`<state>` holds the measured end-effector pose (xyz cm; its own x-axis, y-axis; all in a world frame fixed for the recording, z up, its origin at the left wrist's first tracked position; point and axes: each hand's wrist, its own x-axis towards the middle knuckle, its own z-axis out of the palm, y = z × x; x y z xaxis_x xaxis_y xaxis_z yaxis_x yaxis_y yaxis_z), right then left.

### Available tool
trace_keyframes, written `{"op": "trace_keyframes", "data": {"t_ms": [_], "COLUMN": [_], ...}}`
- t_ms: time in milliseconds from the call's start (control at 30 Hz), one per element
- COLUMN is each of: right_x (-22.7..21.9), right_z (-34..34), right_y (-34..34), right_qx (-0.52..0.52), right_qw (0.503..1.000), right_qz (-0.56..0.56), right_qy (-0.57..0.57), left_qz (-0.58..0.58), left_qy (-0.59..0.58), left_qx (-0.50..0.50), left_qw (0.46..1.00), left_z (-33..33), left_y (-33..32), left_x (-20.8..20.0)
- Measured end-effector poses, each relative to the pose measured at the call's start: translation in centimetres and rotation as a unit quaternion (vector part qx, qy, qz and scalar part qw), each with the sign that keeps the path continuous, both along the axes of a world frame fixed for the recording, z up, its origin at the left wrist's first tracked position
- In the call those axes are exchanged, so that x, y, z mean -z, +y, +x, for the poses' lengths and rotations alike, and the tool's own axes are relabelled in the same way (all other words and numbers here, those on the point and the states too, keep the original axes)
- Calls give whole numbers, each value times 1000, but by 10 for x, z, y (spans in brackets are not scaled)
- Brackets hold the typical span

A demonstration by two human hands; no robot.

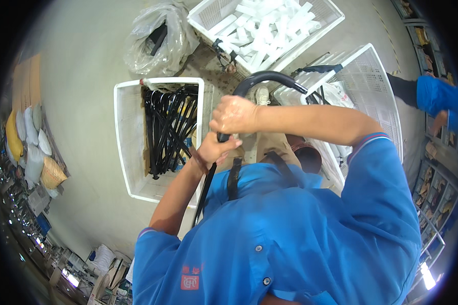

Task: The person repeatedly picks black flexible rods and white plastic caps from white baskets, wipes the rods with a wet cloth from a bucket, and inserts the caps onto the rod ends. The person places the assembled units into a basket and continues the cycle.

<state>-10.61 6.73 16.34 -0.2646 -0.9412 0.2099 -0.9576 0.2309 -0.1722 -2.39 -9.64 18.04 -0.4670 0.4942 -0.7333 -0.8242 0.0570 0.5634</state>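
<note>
A black, curved hook-shaped handle (269, 76) with a shiny band near its free end arches up in front of me. My right hand (234, 116) is closed round its straight part, knuckles up. Just below, my left hand (215, 150) wraps round the lower end, with the thumb stretched along it. A thin black rod (203, 195) runs down from under my left hand toward my body. Where the rod meets the handle is hidden by my hands.
Left stands a white crate (122, 137) of thin black rods (168, 132). Ahead, another crate (336, 23) holds white tubes (269, 30), beside a clear plastic bag (160, 56). A third crate (387, 91) stands right. Another person (437, 96) is at the far right, near shelves (432, 188).
</note>
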Motion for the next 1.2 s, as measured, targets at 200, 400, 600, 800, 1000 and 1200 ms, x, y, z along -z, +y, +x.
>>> {"op": "trace_keyframes", "data": {"t_ms": [200,400,600,800,1000,1200], "right_x": [74,227,529,718,689,492], "right_z": [-63,-201,-280,-236,-224,-288], "right_y": [10,107,184,164,167,172], "right_qx": [-41,259,135,205,78,331], "right_qw": [995,892,867,810,803,881], "right_qz": [-78,-213,459,512,582,285], "right_qy": [-42,-303,-138,-199,-98,-184], "left_qz": [-40,-102,-57,-80,-45,-46], "left_qy": [-104,-222,-224,-239,-249,-163], "left_qx": [-152,-301,-370,-380,-403,-349], "left_qw": [982,922,900,890,879,922], "left_z": [-41,-66,-48,-33,-21,-49], "left_y": [27,-2,-24,-32,-42,-45], "left_x": [56,143,199,225,221,165]}}
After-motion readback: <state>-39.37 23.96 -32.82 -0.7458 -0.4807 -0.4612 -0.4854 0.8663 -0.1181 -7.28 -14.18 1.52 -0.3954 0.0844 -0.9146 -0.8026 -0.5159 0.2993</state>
